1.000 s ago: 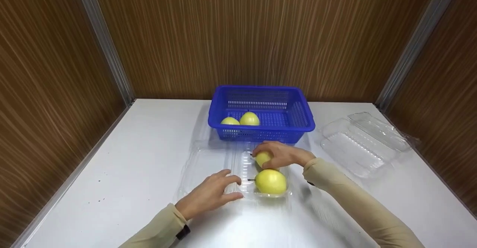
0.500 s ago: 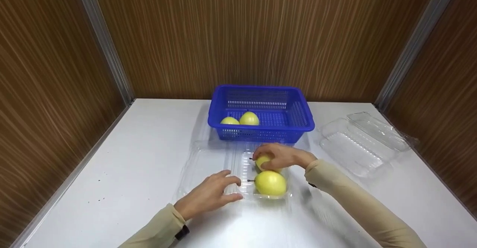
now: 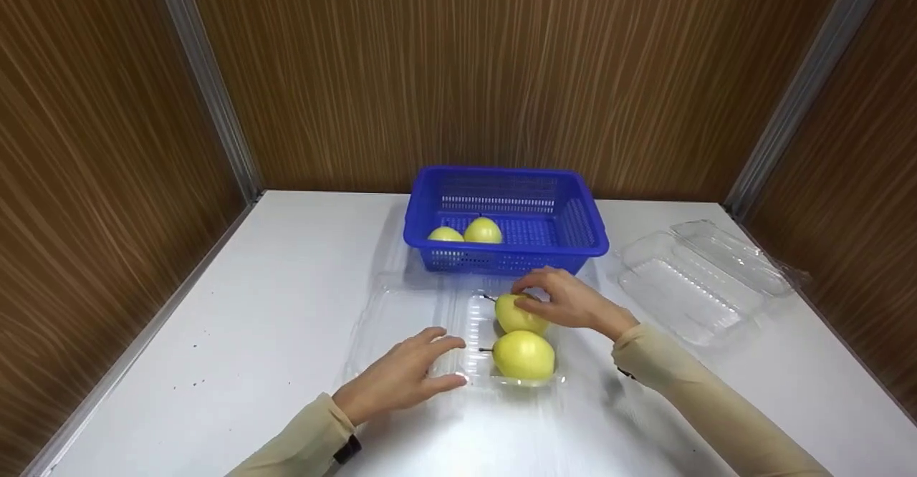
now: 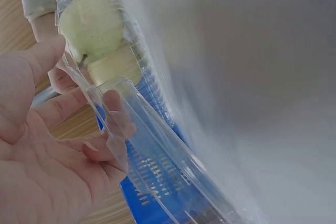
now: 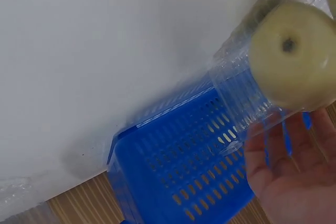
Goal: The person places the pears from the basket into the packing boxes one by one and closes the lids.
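Observation:
Two round yellow pears sit one behind the other in the right half of an opened clear plastic clamshell box [image 3: 401,312]. Both stems point left. My right hand [image 3: 569,298] is at the rear pear [image 3: 519,316], its fingers loosely spread around the far top side; the right wrist view shows this pear [image 5: 294,56] with relaxed fingers beside it. The front pear [image 3: 524,355] lies nearer me. My left hand [image 3: 405,373] spreads its thumb and fingers over the box's left half, and in the left wrist view its fingertips touch the thin plastic edge [image 4: 100,103].
Behind the box stands a blue plastic basket [image 3: 505,248] with two more yellow pears [image 3: 483,230] inside. Another clear clamshell box [image 3: 688,283] lies open on the right of the white table [image 3: 236,377]. Wood-grain panels [image 3: 494,69] close off the back and sides.
My right hand has loosened from the rear pear and drawn back to the right, so more of that pear shows. My left hand has stayed in place.

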`<state>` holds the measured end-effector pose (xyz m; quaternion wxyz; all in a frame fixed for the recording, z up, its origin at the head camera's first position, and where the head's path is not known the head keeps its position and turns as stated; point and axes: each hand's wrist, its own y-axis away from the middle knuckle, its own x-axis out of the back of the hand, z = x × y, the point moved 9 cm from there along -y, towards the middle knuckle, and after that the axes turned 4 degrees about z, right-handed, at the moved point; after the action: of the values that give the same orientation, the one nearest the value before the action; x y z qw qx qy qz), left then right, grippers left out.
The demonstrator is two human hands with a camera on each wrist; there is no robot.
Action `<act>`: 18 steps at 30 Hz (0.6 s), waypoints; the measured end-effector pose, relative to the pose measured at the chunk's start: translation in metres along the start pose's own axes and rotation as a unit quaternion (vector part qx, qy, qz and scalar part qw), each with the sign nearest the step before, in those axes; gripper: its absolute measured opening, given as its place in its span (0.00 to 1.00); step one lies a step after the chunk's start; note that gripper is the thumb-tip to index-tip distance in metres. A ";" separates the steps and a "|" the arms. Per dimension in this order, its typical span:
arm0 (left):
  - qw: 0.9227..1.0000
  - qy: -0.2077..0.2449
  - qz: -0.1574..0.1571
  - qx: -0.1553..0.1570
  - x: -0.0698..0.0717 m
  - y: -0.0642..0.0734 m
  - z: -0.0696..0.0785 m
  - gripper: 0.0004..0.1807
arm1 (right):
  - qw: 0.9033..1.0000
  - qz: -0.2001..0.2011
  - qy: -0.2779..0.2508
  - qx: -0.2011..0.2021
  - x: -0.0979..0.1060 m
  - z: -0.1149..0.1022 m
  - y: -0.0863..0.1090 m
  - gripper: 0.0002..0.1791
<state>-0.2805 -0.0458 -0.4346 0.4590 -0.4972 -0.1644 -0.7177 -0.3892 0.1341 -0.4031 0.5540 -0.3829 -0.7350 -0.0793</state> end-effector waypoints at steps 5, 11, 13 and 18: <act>1.000 0.002 0.000 -0.004 0.001 0.001 -0.001 0.31 | 0.998 0.046 0.049 -0.018 0.009 0.004 0.012 0.13; 1.000 0.027 -0.009 -0.004 0.003 0.003 -0.006 0.32 | 0.991 0.090 0.083 -0.062 0.015 0.013 0.028 0.09; 0.999 0.031 -0.015 -0.003 0.004 0.003 -0.008 0.32 | 0.989 0.094 0.071 -0.093 0.016 0.018 0.032 0.11; 0.999 0.034 -0.027 0.004 0.007 0.003 -0.018 0.32 | 0.984 0.082 0.021 -0.156 0.015 0.028 0.036 0.12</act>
<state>-0.2890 -0.0636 -0.4371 0.4469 -0.4658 -0.1647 -0.7458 -0.3877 0.1815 -0.4113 0.5076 -0.5217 -0.6678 -0.1558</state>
